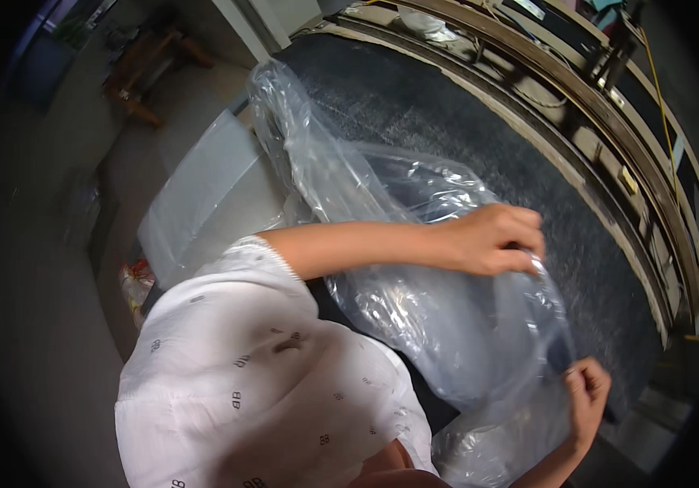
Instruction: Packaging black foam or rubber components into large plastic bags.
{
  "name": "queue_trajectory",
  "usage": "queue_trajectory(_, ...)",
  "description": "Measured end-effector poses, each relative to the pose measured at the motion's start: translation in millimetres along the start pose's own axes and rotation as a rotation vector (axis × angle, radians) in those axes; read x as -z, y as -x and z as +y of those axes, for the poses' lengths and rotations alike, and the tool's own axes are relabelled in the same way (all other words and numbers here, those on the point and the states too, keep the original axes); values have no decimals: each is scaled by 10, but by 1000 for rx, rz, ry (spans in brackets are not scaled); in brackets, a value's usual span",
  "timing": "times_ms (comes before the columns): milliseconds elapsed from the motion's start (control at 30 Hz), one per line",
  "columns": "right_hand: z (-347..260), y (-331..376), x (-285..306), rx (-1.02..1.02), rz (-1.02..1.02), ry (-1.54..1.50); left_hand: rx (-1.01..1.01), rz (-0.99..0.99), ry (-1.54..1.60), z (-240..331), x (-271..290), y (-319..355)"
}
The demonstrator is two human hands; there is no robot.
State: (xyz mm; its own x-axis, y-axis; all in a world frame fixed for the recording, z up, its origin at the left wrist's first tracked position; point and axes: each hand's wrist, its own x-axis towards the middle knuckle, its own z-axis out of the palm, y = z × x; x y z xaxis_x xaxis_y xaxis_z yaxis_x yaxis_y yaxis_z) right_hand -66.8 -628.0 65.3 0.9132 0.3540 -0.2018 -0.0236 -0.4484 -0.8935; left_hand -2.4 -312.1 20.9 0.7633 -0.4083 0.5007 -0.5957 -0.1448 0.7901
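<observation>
Pinching clear plastic bag (447, 317) shut-fisted, left hand (492, 240) at 3 o'clock, right hand (587, 394) at 5, probably stretching its edge taut over dark table (463, 122).

A loose white garment (260, 382) is worn, dotted all over with small dark paired-letter motifs. Its short left sleeve (264, 260) is finished with a narrow scalloped white trim. Both forearms are left bare, and no watch or rings can be made out.
</observation>
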Motion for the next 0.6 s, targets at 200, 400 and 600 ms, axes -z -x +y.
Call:
queue_trajectory(200, 39, -318, -547, -160, -469, -261, 308, 294, -349, 58, 1058, 602)
queue_trajectory(400, -149, -398, -771, -372, -760, -280, 533, 440, -445, -146, 1754, 872)
queue_trajectory(600, 110, -338, -477, -967, -624, -188, 434, 469, -351, -354, 1866, 916)
